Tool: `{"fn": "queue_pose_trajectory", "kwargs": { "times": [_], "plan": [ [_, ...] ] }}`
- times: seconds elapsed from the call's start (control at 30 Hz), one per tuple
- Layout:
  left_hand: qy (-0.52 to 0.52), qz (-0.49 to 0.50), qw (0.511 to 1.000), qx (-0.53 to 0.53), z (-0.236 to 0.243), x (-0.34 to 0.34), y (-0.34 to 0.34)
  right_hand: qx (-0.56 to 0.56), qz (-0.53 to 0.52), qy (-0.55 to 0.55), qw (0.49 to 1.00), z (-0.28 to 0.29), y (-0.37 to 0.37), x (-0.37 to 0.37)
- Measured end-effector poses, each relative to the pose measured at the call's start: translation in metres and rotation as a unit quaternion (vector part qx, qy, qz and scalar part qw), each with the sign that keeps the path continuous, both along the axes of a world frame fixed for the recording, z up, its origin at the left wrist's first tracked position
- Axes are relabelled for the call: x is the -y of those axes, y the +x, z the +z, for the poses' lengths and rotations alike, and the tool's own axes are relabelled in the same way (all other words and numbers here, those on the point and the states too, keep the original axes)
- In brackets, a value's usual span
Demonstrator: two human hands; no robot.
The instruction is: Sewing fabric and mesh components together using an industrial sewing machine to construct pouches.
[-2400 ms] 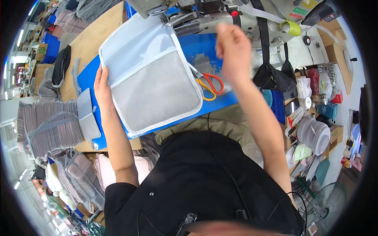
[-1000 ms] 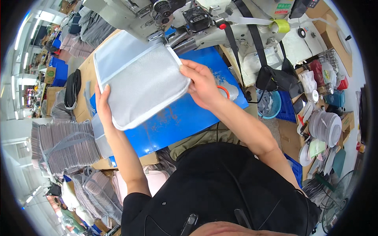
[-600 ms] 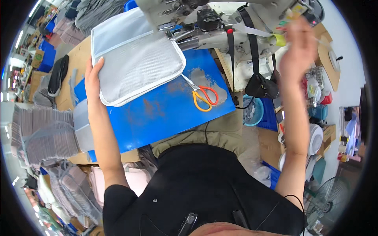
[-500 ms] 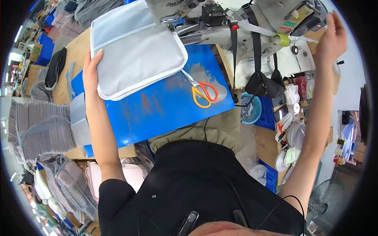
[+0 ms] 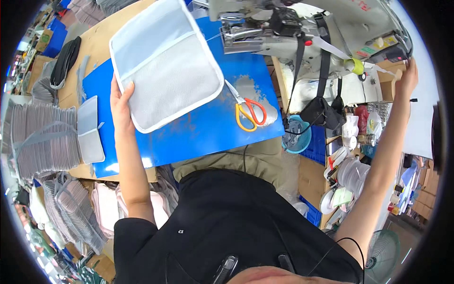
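Observation:
My left hand (image 5: 122, 102) grips the lower left edge of a grey mesh pouch (image 5: 168, 80) with white binding and a pale blue panel. A thin thread runs from the pouch toward the metal guides of the sewing machine (image 5: 241, 35). Scissors (image 5: 253, 113) with orange and red handles lie right of the pouch on a blue board (image 5: 189, 146). My right hand (image 5: 407, 80) is raised at the machine's far right end, by a dark control box (image 5: 395, 49). Its fingers are close together at that edge; what they hold is too small to make out.
Stacked grey pieces (image 5: 40, 137) and a folded grey piece (image 5: 90, 128) sit at left, near a black bundle (image 5: 66, 61). Black straps and pouches (image 5: 319, 113) hang below the machine. A blue basket (image 5: 295, 135), tape spools (image 5: 350, 175) and a fan (image 5: 380, 251) are at right.
My right hand has left the pouch and moved right to the machine's end. The pouch has shifted away from the metal guides, leaving a thread between them. The scissors are uncovered.

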State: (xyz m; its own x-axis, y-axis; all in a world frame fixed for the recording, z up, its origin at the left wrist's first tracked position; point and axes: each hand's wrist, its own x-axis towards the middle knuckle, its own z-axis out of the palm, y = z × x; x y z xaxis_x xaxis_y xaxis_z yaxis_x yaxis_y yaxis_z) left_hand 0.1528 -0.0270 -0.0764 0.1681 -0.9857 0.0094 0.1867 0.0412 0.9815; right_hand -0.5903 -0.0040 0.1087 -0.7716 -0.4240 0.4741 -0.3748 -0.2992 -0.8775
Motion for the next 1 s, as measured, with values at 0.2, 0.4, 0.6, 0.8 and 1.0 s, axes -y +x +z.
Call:
{"fn": "queue_pose_trajectory", "kwargs": {
  "times": [0.2, 0.4, 0.6, 0.8, 1.0],
  "plan": [
    [0.023, 0.043, 0.998, -0.031, -0.044, -0.036, 0.021, -0.28, 0.14, 0.362, 0.878, -0.202, 0.27, -0.12],
    [0.022, 0.06, 0.998, -0.024, -0.049, -0.044, 0.0, -0.333, 0.358, 0.424, 0.762, -0.271, 0.347, -0.098],
    [0.02, 0.059, 0.998, -0.019, -0.059, -0.043, -0.003, 0.012, 0.506, 0.512, 0.694, -0.256, 0.343, -0.075],
    [0.051, 0.042, 0.997, -0.033, -0.076, -0.035, 0.005, -0.184, 0.443, 0.372, 0.795, -0.202, 0.376, -0.059],
    [0.057, 0.033, 0.997, -0.027, -0.081, -0.028, 0.004, -0.186, 0.451, 0.364, 0.794, -0.191, 0.385, -0.028]
  ]
}}
